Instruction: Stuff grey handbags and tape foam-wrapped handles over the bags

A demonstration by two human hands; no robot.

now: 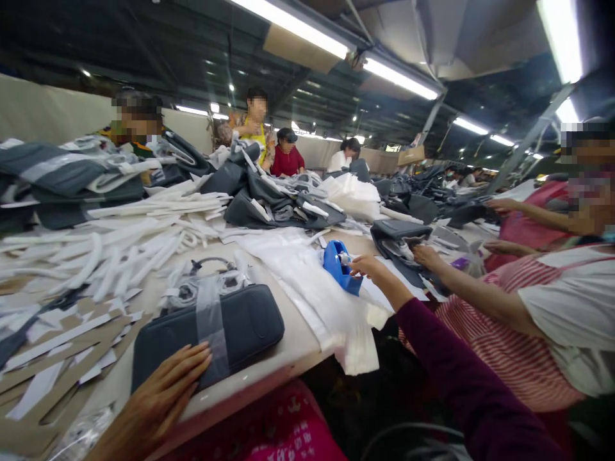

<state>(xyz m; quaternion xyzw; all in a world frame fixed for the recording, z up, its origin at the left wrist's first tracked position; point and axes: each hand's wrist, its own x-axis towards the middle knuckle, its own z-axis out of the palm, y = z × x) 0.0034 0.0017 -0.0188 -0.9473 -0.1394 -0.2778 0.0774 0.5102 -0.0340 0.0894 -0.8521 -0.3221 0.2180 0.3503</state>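
Note:
My left hand [168, 390] lies flat, fingers stretched out, on a dark grey bag [254, 318] near the table's front edge. A clear plastic band [211, 333] wraps around the bag's middle. Coiled grey straps [233, 282] and a dark loop lie against its far side. To the right, my right hand [372, 269] reaches to a blue tape dispenser [353, 285], its fingers pinched together at the tape end beside the roll. The tape itself is too small to make out clearly. White foam sheets [293, 282] lie under and beside the dispenser, hanging over the edge.
White foam strips [139, 237] and cardboard pieces [57, 365] cover the left side. Piles of dark bags [283, 198] stand behind. At right, a co-worker in a striped apron [509, 314] handles another dark bag [398, 234]. Other people work farther back.

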